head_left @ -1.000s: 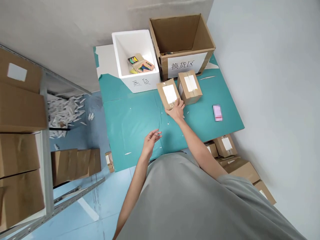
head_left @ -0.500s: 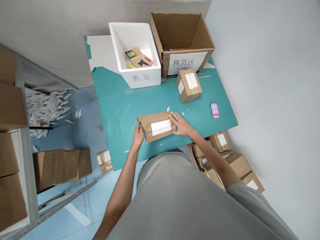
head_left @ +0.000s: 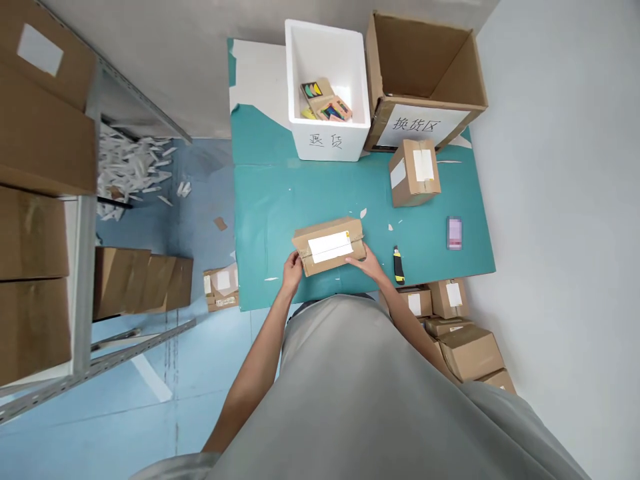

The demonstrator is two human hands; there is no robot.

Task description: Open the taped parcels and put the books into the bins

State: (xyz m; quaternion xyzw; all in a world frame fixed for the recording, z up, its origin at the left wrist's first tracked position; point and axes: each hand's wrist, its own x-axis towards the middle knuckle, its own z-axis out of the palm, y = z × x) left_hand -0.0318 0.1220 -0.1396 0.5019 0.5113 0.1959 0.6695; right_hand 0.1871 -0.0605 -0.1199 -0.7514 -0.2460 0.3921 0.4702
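A brown cardboard box [head_left: 320,267] with a white label [head_left: 331,247] on top is near the front of the green table [head_left: 265,220]. At its left end my left hand [head_left: 293,271] is closed on the lower corner, fingertips partly hidden. My right hand [head_left: 369,264] grips the right end, with the thumb along the front side and the other fingers behind the box. To the right of that hand lies a black and yellow box cutter [head_left: 398,265]. Farther back stands a smaller carton [head_left: 411,192] with white labels.
At the back are a white foam bin [head_left: 326,143] with small colourful items inside and a large open carton [head_left: 425,40] with a sign. A phone-like pink object [head_left: 455,233] lies at right. Boxes [head_left: 473,350] are stacked below the table; a shelf [head_left: 85,267] stands left.
My right hand has moved from the top right corner of the box to its right end. The view has shifted, and the box cutter now shows.
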